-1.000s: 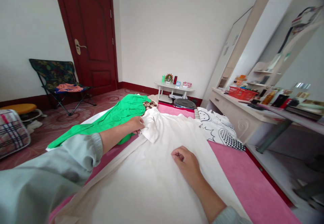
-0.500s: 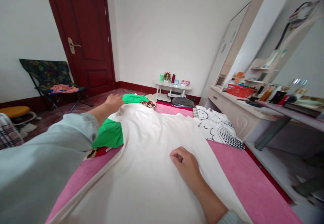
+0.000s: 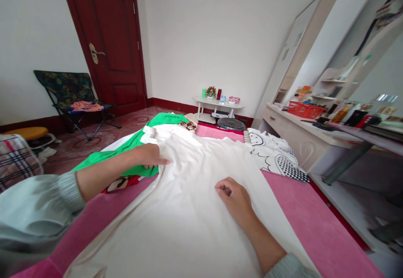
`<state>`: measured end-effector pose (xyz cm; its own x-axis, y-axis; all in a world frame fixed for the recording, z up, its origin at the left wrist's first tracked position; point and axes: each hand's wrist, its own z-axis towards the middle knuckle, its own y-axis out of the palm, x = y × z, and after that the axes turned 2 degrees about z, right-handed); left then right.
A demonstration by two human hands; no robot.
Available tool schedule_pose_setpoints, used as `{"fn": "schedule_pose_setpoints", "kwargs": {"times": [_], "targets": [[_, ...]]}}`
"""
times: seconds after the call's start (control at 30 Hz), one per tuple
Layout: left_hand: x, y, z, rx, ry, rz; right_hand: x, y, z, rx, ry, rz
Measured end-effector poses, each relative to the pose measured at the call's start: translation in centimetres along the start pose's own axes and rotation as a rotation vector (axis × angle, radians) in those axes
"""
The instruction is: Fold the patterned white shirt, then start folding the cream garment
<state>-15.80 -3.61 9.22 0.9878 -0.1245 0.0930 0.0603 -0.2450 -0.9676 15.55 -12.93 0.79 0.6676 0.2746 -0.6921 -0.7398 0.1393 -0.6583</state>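
Note:
A long white garment (image 3: pixel 189 211) lies spread over the pink bed cover, creased near its upper left side. My left hand (image 3: pixel 149 155) is at that left edge, with its thumb stretched over the white cloth and its other fingers curled against the edge. Their tips are partly hidden. My right hand (image 3: pixel 234 196) rests as a fist on the right half of the garment, and no cloth shows bunched in it. Green cloth (image 3: pixel 135 141) lies beside and beyond my left hand, with a brown patterned cloth (image 3: pixel 118 183) under it.
Folded white clothing with black drawings (image 3: pixel 272 154) lies on the pink cover (image 3: pixel 302 202) at the right. A dressing table (image 3: pixel 286 123) with a red basket (image 3: pixel 305 109) stands beside the bed. A folding chair (image 3: pixel 66 89) and a small white table (image 3: pixel 217 102) stand farther off.
My left hand has come back toward me from the garment's far left corner to its left edge. More green cloth shows at the left. My right hand stays a fist in place.

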Motion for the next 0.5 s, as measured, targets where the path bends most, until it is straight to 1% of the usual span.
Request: {"fn": "schedule_pose_setpoints", "kwargs": {"times": [0.03,0.1,0.13,0.17,0.27,0.33,0.4,0.43,0.47,0.5], "targets": [[-0.2,0.4,-0.5,0.008,0.017,-0.019,0.0,0.0,0.0,0.001,-0.002,-0.002],[-0.7,1.1,-1.2,0.111,0.029,-0.003,0.1,0.1,0.0,0.004,-0.010,-0.001],[-1.0,1.3,-1.5,0.145,0.029,-0.002,0.1,0.1,-0.1,0.005,-0.015,0.000],[-1.4,1.4,-1.7,0.152,0.022,-0.016,0.1,0.1,-0.1,0.005,-0.020,0.002],[-2.8,0.9,-2.1,0.182,-0.009,-0.021,0.1,0.0,-0.2,0.009,-0.026,0.003],[-3.2,0.4,-2.3,0.220,-0.037,0.058,0.0,0.0,-0.1,0.014,-0.030,-0.006],[-2.7,-0.2,-2.6,0.189,-0.063,0.167,-0.1,0.0,-0.1,0.014,-0.031,-0.013],[-2.0,-0.6,-2.8,0.168,-0.074,0.223,-0.1,0.0,-0.1,0.012,-0.030,-0.014],[-0.9,-0.9,-2.9,0.173,-0.079,0.279,-0.1,0.0,0.0,0.008,-0.028,-0.012],[0.4,-1.3,-2.9,0.206,-0.075,0.324,-0.1,0.0,0.0,0.004,-0.025,-0.008]]}}
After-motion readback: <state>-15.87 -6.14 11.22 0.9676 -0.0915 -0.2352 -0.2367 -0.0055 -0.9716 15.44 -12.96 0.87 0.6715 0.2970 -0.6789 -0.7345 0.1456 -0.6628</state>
